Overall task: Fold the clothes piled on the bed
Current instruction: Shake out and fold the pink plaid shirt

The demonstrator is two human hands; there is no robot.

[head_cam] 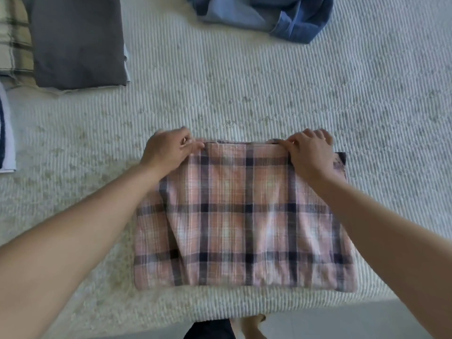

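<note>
Pinching the far corners of a folded pink plaid shirt (244, 216), left hand (168, 152) and right hand (310, 155) curl fingers on its top edge; shirt lies flat on the white ribbed bedspread (244, 94), near its front edge.

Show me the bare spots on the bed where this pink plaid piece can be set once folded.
Widest bare bedspread: between the pink plaid garment, the grey folded stack and the blue denim heap. The strip right of the right hand is free too. Crowded: far-left edge, beyond the left hand, by the stacks.
</note>
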